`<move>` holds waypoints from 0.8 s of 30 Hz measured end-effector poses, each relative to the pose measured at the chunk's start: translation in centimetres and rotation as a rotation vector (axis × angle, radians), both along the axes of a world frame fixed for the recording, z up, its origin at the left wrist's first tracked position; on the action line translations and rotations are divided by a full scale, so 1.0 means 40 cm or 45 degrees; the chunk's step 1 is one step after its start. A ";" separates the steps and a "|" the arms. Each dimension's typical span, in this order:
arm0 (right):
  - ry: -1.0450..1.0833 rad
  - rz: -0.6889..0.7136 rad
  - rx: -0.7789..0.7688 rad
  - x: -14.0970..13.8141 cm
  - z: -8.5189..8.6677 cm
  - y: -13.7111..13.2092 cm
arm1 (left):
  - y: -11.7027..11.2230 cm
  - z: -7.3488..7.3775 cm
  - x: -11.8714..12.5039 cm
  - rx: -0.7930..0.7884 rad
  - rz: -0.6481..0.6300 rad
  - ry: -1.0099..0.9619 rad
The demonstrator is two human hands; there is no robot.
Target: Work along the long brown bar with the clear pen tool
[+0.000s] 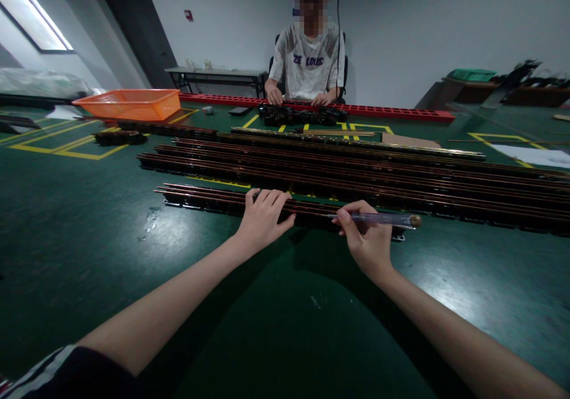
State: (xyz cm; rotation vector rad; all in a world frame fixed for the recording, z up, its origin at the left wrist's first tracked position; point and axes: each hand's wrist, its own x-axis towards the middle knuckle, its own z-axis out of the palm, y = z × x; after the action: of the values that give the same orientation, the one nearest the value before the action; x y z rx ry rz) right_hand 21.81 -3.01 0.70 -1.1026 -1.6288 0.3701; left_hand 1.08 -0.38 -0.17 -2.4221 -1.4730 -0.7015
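Note:
A short black rail assembly (205, 199) with thin copper-coloured strips along its length lies crosswise in front of me on the green table. My left hand (265, 215) grips its middle, fingers over the top and far side, thumb on the near side. In my right hand (367, 238) is a slim screwdriver (387, 218) with a clear purplish handle, held between thumb and fingers. Its shaft points left, with the tip close to the rail between my hands. The rail's right end passes behind my right hand; the exact contact at the tip is too small to tell.
Several longer black rails with copper strips (312, 170) lie just beyond. An orange basket (129, 105) stands at the back left, near a small dark part (120, 138). Across the table a person (312, 60) handles dark parts (303, 114) by a red slotted bar (401, 113).

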 end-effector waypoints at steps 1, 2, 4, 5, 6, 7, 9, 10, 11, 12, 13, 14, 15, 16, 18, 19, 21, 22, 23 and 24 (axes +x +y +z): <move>0.000 0.006 -0.003 0.001 -0.001 0.000 | 0.000 0.000 0.000 -0.005 -0.001 0.000; -0.003 0.014 -0.006 0.001 -0.002 0.000 | 0.000 0.000 0.000 -0.009 -0.002 0.002; -0.015 0.029 -0.013 0.003 -0.005 0.001 | 0.000 0.001 0.000 -0.015 0.000 0.004; -0.022 0.036 -0.015 0.003 -0.006 0.001 | 0.000 0.001 0.000 -0.018 0.001 0.005; -0.027 0.039 -0.014 0.004 -0.006 0.001 | 0.000 0.001 0.000 -0.020 0.003 0.006; -0.031 0.040 -0.013 0.004 -0.007 0.001 | -0.001 0.002 0.000 -0.022 0.004 0.005; -0.038 0.039 -0.011 0.005 -0.007 0.001 | -0.001 0.003 0.001 -0.025 0.005 0.003; -0.040 0.037 -0.011 0.005 -0.006 0.001 | -0.001 0.003 0.002 -0.025 0.005 0.003; -0.044 0.035 -0.014 0.005 -0.006 0.001 | -0.001 0.004 0.002 -0.024 0.006 0.003; -0.049 0.034 -0.017 0.004 -0.005 0.001 | -0.002 0.004 0.003 -0.022 0.008 0.004; -0.054 0.036 -0.021 0.003 -0.003 0.001 | -0.002 0.004 0.003 -0.019 0.010 0.005; -0.056 0.042 -0.023 0.002 -0.002 0.000 | -0.002 0.004 0.003 -0.015 0.010 0.004; -0.054 0.047 -0.023 0.001 -0.001 0.000 | -0.002 0.003 0.003 -0.011 0.008 0.002; -0.052 0.052 -0.022 0.000 0.000 -0.001 | -0.002 0.003 0.003 -0.008 0.005 -0.002; -0.054 0.053 -0.018 -0.002 0.001 -0.002 | -0.003 0.002 0.002 -0.005 -0.004 -0.009; -0.057 0.051 -0.017 -0.003 0.002 -0.003 | -0.003 0.001 0.001 -0.006 -0.009 -0.010; -0.068 0.056 -0.016 -0.003 0.001 -0.003 | -0.003 0.001 0.001 -0.013 -0.013 -0.007; -0.072 0.064 -0.017 -0.003 0.001 -0.003 | -0.003 0.000 0.002 -0.014 -0.014 -0.006; -0.074 0.072 -0.020 -0.003 0.000 -0.002 | -0.003 0.000 0.002 -0.014 -0.016 -0.006; -0.073 0.076 -0.022 -0.002 -0.001 -0.002 | -0.002 0.000 0.003 -0.012 -0.019 -0.005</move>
State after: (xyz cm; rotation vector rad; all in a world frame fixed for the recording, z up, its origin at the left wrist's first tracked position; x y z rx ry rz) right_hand 21.71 -3.08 0.67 -1.0882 -1.7149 0.3955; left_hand 1.18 -0.48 -0.19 -2.4429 -1.4642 -0.7046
